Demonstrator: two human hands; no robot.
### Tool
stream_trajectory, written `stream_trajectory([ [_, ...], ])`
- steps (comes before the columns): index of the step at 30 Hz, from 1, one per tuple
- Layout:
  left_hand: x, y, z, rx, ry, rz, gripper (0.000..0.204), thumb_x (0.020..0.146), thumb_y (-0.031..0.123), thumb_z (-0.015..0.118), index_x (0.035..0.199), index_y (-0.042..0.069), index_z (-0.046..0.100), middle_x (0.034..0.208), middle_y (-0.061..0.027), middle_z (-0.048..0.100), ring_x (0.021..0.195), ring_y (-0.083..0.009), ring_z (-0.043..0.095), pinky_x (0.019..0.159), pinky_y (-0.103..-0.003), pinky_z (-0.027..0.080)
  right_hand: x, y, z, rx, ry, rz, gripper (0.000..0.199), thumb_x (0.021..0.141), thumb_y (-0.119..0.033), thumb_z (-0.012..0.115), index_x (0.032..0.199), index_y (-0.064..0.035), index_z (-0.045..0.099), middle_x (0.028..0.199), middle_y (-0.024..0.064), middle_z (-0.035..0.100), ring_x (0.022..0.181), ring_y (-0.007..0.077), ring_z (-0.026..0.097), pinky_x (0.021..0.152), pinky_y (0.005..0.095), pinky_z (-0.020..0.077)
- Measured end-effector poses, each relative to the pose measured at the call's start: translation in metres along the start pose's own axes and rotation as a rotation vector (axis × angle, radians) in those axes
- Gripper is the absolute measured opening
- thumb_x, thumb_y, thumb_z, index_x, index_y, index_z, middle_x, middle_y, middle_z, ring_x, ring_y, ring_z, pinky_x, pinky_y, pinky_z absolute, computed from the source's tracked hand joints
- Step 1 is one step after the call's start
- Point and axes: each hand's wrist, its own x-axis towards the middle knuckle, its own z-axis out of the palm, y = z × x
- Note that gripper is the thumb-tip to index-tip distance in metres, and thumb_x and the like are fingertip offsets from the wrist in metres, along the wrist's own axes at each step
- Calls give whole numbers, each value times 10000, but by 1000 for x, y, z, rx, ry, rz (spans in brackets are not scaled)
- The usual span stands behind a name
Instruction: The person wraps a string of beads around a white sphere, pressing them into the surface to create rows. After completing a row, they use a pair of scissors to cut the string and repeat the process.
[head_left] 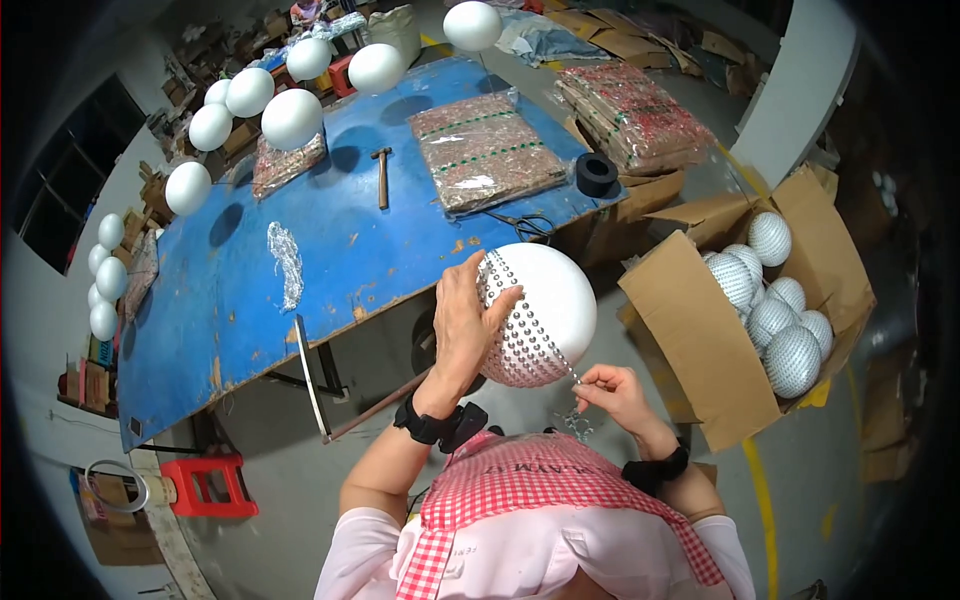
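Note:
A large white ball (pixel 562 298) is in front of me, beyond the blue table's near edge from the table's side. Rows of silver beads (pixel 522 345) cover its lower left part, while the upper right is bare and smooth. My left hand (pixel 466 322) is spread round the ball's left side, with the thumb over the beaded rows. Between thumb and fingers, my right hand (pixel 612 392) pinches a bead string (pixel 571 374) that runs up to the ball's lower right edge. Loose beads of the string (pixel 577 424) dangle below that hand.
On the blue table (pixel 330 240) lie a hammer (pixel 383 178), scissors (pixel 522 227), black tape (pixel 597 174), a silver bead bundle (pixel 286 266) and plastic-wrapped packs (pixel 487 150). Plain white balls (pixel 292 118) stand along its far side. At right, a cardboard box (pixel 700 345) holds several beaded balls (pixel 794 360).

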Motion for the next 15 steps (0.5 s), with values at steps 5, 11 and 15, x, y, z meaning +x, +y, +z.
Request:
stream_trajectory([
  [5, 0, -4, -4, -67, -18, -14, 616, 807, 285, 726, 1288, -15, 486, 1032, -185, 531, 963, -352, 525, 848, -436, 442, 9, 17, -4, -36, 35, -16, 149, 897, -133, 641, 844, 5, 665, 720, 14, 669, 681, 55, 590, 627, 210, 440],
  [11, -6, -9, -15, 0, -285, 227, 1012, 706, 424, 794, 1436, -47, 274, 1297, -316, 432, 1228, -455, 421, 1025, -458, 367, 8, 15, -3, -51, 12, 6, 163, 897, -149, 647, 856, 4, 684, 737, 23, 684, 685, 53, 587, 631, 216, 443],
  [15, -8, -11, -17, -141, -348, -54, 1070, 680, 448, 806, 1453, -32, 244, 1469, -345, 247, 1409, -444, 193, 1135, -448, 242, 9, 9, -5, -93, 7, -4, 181, 898, -156, 645, 846, 12, 685, 747, 26, 690, 691, 57, 593, 642, 215, 450],
])
